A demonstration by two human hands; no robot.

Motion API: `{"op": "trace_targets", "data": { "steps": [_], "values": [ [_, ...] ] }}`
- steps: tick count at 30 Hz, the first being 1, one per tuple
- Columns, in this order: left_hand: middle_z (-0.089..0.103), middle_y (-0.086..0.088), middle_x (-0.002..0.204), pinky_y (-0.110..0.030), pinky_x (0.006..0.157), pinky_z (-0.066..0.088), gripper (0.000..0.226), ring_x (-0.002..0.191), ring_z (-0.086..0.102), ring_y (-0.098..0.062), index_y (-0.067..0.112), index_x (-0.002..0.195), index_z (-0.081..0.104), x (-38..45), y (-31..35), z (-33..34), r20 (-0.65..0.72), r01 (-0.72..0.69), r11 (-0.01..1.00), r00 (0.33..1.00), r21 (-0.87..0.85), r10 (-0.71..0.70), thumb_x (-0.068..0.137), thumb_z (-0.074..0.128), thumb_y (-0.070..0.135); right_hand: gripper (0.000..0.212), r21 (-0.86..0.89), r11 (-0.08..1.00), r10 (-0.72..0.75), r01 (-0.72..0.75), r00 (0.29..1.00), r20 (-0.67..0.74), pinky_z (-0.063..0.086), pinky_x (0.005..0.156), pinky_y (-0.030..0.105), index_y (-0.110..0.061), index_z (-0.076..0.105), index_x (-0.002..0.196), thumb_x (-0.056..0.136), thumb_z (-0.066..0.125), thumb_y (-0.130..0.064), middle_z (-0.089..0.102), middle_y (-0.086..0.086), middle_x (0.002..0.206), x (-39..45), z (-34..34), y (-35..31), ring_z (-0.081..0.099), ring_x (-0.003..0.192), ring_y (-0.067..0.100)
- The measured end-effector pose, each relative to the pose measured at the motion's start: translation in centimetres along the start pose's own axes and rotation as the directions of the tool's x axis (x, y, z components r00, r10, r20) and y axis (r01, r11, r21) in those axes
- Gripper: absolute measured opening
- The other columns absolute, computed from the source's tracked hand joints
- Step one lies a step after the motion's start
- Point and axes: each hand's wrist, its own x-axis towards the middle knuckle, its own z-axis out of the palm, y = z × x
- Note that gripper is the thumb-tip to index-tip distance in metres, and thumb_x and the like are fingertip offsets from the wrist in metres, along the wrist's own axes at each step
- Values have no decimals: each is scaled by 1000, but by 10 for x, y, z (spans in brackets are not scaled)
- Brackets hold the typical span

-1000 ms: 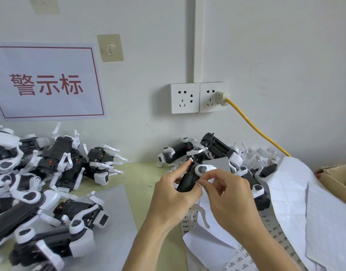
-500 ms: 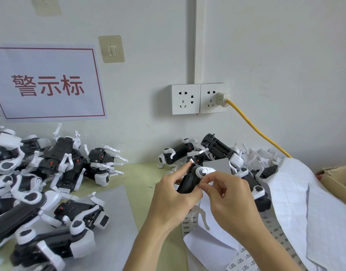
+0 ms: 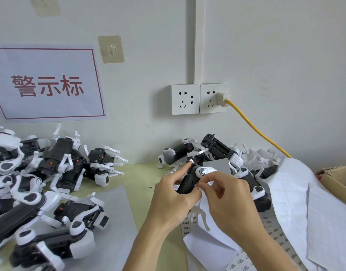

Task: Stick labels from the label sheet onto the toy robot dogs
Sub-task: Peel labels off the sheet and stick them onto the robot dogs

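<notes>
Gripping the dog (image 3: 189, 180) at frame centre, your left hand (image 3: 168, 200) holds steady; your right hand (image 3: 227, 200) has slid down, pinching a label (image 3: 197, 185) onto its body, nearly stuck.

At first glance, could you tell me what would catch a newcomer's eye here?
Mid-frame, the left hand grips a toy dog while the right hand pinches a small label against it. A heap of dogs fills the left; a red-lettered sign and yellow cable mark the wall.
</notes>
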Motion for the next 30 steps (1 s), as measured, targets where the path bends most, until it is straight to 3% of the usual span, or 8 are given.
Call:
{"op": "trace_targets", "data": {
  "steps": [2, 6, 10, 13, 18, 23, 27, 30],
  "values": [
    [69, 0, 118, -47, 100, 52, 70, 113, 65, -30, 48, 134, 58, 0, 1, 0, -4, 3, 1000, 1000, 11, -3, 65, 66, 41, 17, -30, 1000, -8, 8, 1000, 0, 32, 47, 24, -28, 68, 78, 92, 70, -19, 51, 1, 51, -1, 0, 0, 38, 45, 12],
    [70, 10, 106, -37, 92, 54, 73, 92, 64, -20, 48, 131, 61, 0, 2, 0, -4, -3, 1000, 1000, -11, 3, 58, 65, 47, 13, -92, 996, -16, 15, 1000, -7, 31, 47, 24, -26, 70, 81, 92, 70, -21, 47, -12, 46, -1, 0, -3, 40, 46, 14],
    [71, 5, 113, -41, 93, 54, 78, 107, 66, -30, 48, 131, 60, 1, 1, 0, -6, -9, 999, 1000, -32, 9, 54, 62, 55, 12, -120, 992, -33, 32, 999, -6, 29, 47, 24, -25, 70, 81, 92, 70, -21, 47, -15, 45, -2, -1, -4, 40, 47, 14],
    [71, 11, 98, -27, 76, 52, 74, 84, 64, -18, 51, 129, 61, 1, 0, 0, -6, -1, 999, 1000, -50, 1, 55, 64, 53, 12, -125, 991, -42, 40, 999, -12, 28, 48, 24, -26, 70, 81, 92, 70, -21, 47, -15, 45, -2, -1, -4, 41, 47, 14],
    [71, 9, 93, -18, 64, 49, 66, 74, 63, -10, 51, 128, 62, 1, 2, 0, -5, 2, 998, 1000, -70, -2, 62, 67, 43, 12, -134, 989, -61, 57, 998, -31, 28, 48, 25, -26, 71, 80, 91, 72, -19, 46, -14, 46, -2, 0, -4, 40, 47, 15],
    [71, 14, 91, -24, 72, 49, 76, 77, 61, -12, 50, 128, 63, 0, 3, 0, -22, -20, 998, 1000, -63, 19, 53, 63, 56, 11, -160, 984, -85, 73, 994, -66, 36, 46, 31, -26, 73, 81, 88, 75, -18, 44, -12, 43, -2, 0, -5, 40, 45, 15],
    [71, 9, 104, -39, 86, 53, 77, 83, 59, -17, 48, 130, 62, 0, 4, 1, -26, -30, 998, 999, -51, 29, 54, 63, 56, 13, -195, 979, -81, 56, 989, -122, 41, 46, 32, -29, 74, 78, 84, 79, -19, 46, -7, 43, -3, 2, -6, 42, 46, 18],
    [70, 11, 100, -34, 79, 51, 74, 81, 58, -16, 47, 129, 63, 0, 5, 1, -28, -28, 998, 999, -64, 26, 55, 65, 52, 13, -180, 983, -50, 20, 985, -165, 39, 45, 28, -33, 75, 76, 82, 81, -23, 55, -5, 55, -2, 3, -7, 47, 52, 18]
  ]
}}
